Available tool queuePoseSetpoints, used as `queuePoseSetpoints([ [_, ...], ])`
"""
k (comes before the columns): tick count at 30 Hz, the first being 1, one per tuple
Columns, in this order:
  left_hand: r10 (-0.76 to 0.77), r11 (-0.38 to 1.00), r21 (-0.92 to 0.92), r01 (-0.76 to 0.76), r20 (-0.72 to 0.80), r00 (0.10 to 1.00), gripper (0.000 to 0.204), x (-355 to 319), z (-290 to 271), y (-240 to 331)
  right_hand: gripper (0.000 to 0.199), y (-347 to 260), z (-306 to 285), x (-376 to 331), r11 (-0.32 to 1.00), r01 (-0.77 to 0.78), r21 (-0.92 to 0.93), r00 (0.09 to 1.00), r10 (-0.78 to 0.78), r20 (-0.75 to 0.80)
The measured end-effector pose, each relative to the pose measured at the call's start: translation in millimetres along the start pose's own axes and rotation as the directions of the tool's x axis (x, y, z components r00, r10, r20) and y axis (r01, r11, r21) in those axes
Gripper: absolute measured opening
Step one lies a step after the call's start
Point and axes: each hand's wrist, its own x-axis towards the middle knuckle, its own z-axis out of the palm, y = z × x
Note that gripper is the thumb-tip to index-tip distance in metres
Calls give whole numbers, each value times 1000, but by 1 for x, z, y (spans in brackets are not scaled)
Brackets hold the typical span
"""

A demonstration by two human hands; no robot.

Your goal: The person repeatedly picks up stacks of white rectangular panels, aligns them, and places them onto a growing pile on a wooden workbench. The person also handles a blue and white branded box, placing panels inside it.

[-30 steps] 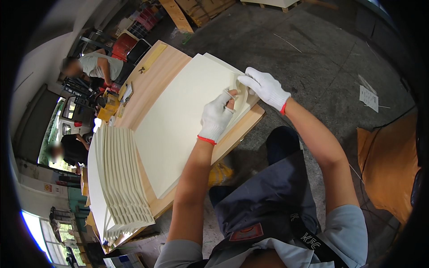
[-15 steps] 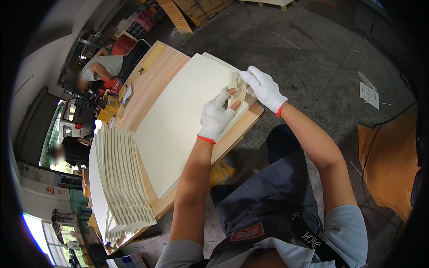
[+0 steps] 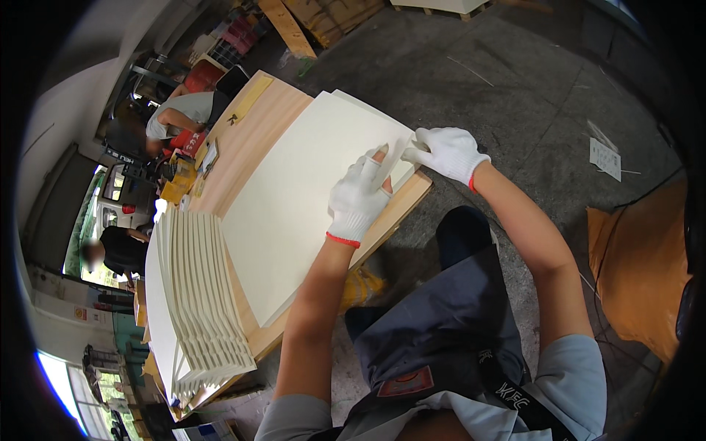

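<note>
Sheet stack: a stack of large cream sheets (image 3: pixel 309 206) lies flat on the wooden worktop (image 3: pixel 250 132), its near right corner at the worktop's right end.
Top sheet corner: the corner by the hands is lifted a little off the stack, between the two gloves.
Left hand: the left hand (image 3: pixel 359 197), in a white knit glove with a red cuff, lies palm down on the sheets near that corner, fingers mostly flat with the index finger pointing up toward the raised edge; it presses rather than grips.
Right hand: the right hand (image 3: pixel 446 151), gloved the same way, pinches the lifted corner of the top sheet between thumb and fingers, closed on it.
Fanned pile: a second pile of cream boards (image 3: pixel 195 294), stepped like a fan, sits at the left end of the worktop, well apart from the hands.
Small things: a few small objects (image 3: pixel 209 156) lie near the worktop's far edge, too small to tell.
Person's clothing: dark grey apron (image 3: pixel 448 338) over a light blue shirt, bare forearms.
Floor: grey concrete floor (image 3: pixel 529 88), with a white paper (image 3: pixel 605 158) lying on it to the right and brown cardboard (image 3: pixel 636 272) at the right edge.
Others: two other people (image 3: pixel 176 117) are at the far left, beyond the worktop.
</note>
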Motion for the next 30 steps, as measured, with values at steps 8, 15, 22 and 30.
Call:
queuePoseSetpoints([
  [8, -95, 991, 103, 86, 87, 992, 36, 24, 16, -18, 49, 2, -6, 7, 971, 189, -143, 976, -202, -78],
  [15, -253, 967, 29, 251, 144, 957, 35, 35, 16, -15, 51, -14, -3, 21, 959, 73, 275, 996, -55, -74],
  [22, -282, 884, -306, 353, 251, 926, 38, 15, 8, -17, 52, -33, 3, 12, 704, -145, 695, 976, 219, -18],
  [30, -276, 908, -251, 335, 243, 930, 43, 17, 2, -9, 55, -29, 10, 11, 709, -134, 692, 975, 220, -37],
])
